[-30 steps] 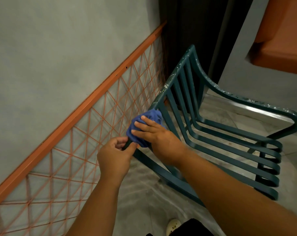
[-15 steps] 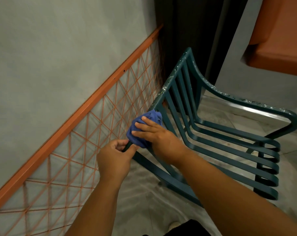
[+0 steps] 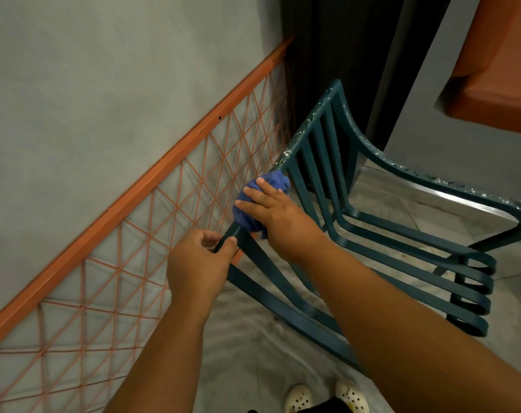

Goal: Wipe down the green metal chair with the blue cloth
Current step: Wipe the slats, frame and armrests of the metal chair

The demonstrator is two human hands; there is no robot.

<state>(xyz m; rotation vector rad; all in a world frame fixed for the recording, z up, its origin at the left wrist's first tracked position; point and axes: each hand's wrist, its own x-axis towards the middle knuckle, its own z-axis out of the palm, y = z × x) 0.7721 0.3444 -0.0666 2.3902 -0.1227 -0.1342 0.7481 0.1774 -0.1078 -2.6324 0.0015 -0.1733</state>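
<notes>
The green metal chair (image 3: pixel 402 242) stands in front of me, its slatted back to the left and its seat slats running right. White flecks speckle its top rail and armrest. A bunched blue cloth (image 3: pixel 254 204) is wrapped around the chair's top rail near its near end. My right hand (image 3: pixel 278 217) grips the cloth against the rail, fingers laid over it. My left hand (image 3: pixel 198 265) holds the same rail just below the cloth, thumb and fingers pinched around the bar.
An orange metal railing with a thin crossed lattice (image 3: pixel 151 189) runs diagonally along the grey wall right behind the chair back. An orange seat or table (image 3: pixel 491 70) overhangs at the top right. My white shoes (image 3: pixel 324 397) stand on the grey floor below.
The view has tilted down and my shoes show again. My right hand with the cloth has shifted slightly along the rail; my left hand keeps its hold.
</notes>
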